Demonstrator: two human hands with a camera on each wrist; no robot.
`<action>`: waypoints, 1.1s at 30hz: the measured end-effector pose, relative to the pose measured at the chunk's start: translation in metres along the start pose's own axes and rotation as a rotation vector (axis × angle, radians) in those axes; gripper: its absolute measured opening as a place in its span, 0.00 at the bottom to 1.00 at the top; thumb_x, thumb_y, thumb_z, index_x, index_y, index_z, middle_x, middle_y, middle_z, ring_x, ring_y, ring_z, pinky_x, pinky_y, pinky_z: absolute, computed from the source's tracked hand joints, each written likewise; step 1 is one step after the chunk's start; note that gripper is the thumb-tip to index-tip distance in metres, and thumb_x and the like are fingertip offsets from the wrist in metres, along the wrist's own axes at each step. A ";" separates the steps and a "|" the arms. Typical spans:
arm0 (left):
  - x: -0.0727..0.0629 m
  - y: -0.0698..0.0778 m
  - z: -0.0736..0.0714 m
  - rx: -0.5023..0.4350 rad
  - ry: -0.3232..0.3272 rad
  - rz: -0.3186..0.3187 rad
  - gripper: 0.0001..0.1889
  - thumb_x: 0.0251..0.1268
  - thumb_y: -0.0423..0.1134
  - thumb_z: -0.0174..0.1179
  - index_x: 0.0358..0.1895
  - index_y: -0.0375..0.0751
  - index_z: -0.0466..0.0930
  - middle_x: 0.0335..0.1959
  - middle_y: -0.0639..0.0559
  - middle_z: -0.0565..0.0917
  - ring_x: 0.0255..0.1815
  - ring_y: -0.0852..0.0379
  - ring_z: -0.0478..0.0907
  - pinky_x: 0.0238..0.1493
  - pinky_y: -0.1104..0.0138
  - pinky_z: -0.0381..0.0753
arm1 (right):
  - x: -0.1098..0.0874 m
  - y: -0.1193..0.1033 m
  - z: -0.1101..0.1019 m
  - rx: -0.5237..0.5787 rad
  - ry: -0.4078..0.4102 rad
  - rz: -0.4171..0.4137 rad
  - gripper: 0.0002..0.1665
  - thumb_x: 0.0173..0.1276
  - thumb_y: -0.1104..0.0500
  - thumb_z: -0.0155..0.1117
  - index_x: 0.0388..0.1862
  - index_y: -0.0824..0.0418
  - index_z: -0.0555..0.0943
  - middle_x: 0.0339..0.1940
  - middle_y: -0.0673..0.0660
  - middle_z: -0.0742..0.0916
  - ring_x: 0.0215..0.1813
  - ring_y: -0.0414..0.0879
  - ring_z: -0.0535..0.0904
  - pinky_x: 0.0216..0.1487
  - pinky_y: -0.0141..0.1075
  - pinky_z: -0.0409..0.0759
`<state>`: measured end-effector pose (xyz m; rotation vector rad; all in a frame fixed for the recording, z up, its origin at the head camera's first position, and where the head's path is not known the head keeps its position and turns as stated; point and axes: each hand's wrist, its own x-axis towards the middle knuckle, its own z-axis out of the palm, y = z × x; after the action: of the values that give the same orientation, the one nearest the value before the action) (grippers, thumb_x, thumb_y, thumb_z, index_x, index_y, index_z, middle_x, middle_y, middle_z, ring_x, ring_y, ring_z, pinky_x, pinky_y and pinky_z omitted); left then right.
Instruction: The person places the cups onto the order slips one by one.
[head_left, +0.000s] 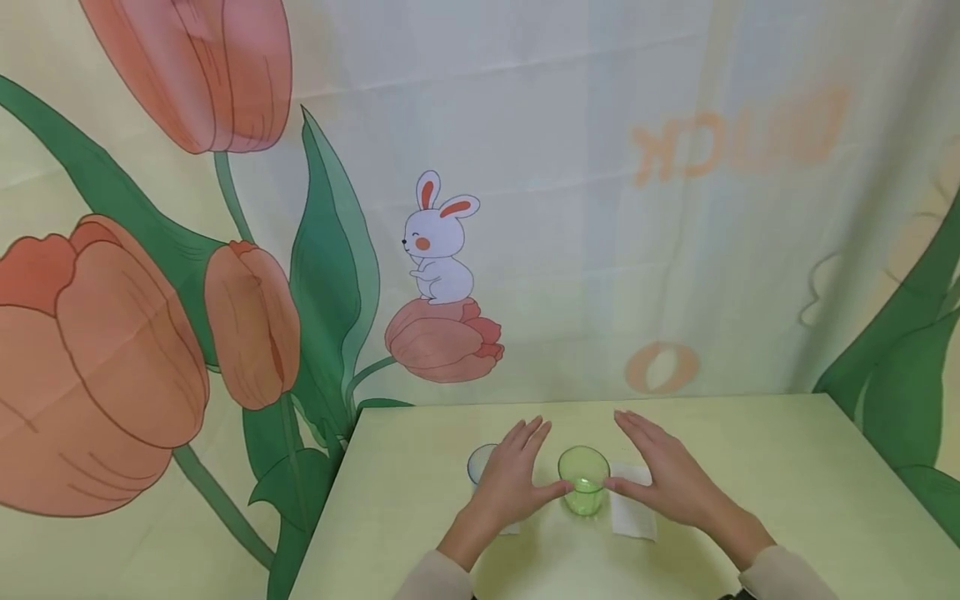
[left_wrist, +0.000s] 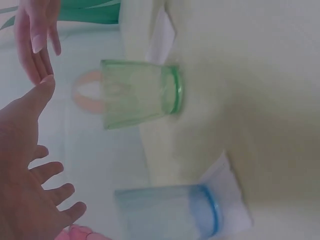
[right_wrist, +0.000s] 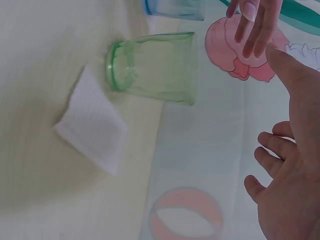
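A clear green glass stands upright on the table between my two hands. My left hand hovers to its left with the fingers extended and the thumb spread toward it. On the other side my right hand is held up the same way, fingers straight. Both wrist views show the hands above and apart from the green glass, holding nothing. Partly behind my left hand is a clear blue glass, which stands on a folded white tissue.
Right of the green glass lies another white tissue, flat on the pale yellow table. Behind the table hangs a curtain printed with tulips and a rabbit.
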<state>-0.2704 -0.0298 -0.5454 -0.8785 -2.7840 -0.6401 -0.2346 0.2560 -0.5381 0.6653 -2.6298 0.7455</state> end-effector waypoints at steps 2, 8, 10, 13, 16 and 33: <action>0.003 0.002 0.011 -0.023 0.000 -0.004 0.51 0.65 0.68 0.69 0.84 0.45 0.61 0.83 0.47 0.64 0.83 0.42 0.60 0.76 0.46 0.69 | -0.005 0.006 0.001 0.013 -0.012 0.022 0.58 0.66 0.36 0.77 0.82 0.68 0.65 0.79 0.68 0.72 0.78 0.69 0.67 0.69 0.71 0.69; 0.009 0.009 0.036 -0.103 -0.023 -0.057 0.53 0.61 0.67 0.73 0.84 0.46 0.61 0.83 0.51 0.64 0.82 0.47 0.62 0.75 0.46 0.71 | -0.019 0.030 0.011 0.018 -0.049 0.086 0.59 0.62 0.38 0.80 0.80 0.68 0.67 0.78 0.69 0.73 0.77 0.70 0.68 0.69 0.70 0.69; 0.011 0.011 0.043 -0.120 -0.027 -0.074 0.53 0.60 0.67 0.74 0.84 0.46 0.61 0.83 0.52 0.65 0.81 0.48 0.64 0.75 0.47 0.72 | -0.024 0.040 0.019 0.024 -0.053 0.100 0.59 0.62 0.37 0.81 0.80 0.68 0.68 0.78 0.69 0.74 0.76 0.69 0.69 0.70 0.70 0.70; 0.013 0.014 0.053 -0.143 -0.037 -0.104 0.53 0.60 0.66 0.74 0.83 0.48 0.62 0.82 0.54 0.67 0.79 0.50 0.67 0.75 0.51 0.72 | -0.034 0.055 0.032 0.040 -0.069 0.122 0.59 0.61 0.36 0.81 0.80 0.67 0.68 0.77 0.68 0.75 0.76 0.69 0.70 0.70 0.69 0.70; 0.014 0.017 0.062 -0.160 -0.040 -0.121 0.51 0.60 0.66 0.74 0.82 0.48 0.64 0.79 0.55 0.69 0.78 0.51 0.69 0.74 0.56 0.73 | -0.043 0.066 0.043 0.042 -0.099 0.152 0.59 0.59 0.36 0.82 0.79 0.67 0.69 0.76 0.69 0.75 0.76 0.70 0.70 0.70 0.69 0.71; 0.018 0.018 0.074 -0.162 0.008 -0.138 0.48 0.60 0.61 0.77 0.79 0.44 0.68 0.74 0.53 0.73 0.71 0.51 0.77 0.67 0.58 0.80 | -0.062 0.098 0.071 0.001 -0.184 0.194 0.60 0.57 0.37 0.83 0.76 0.72 0.71 0.74 0.71 0.77 0.74 0.71 0.72 0.72 0.67 0.68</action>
<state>-0.2764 0.0252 -0.6006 -0.7118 -2.8357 -0.8992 -0.2466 0.3116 -0.6621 0.5060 -2.8938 0.7725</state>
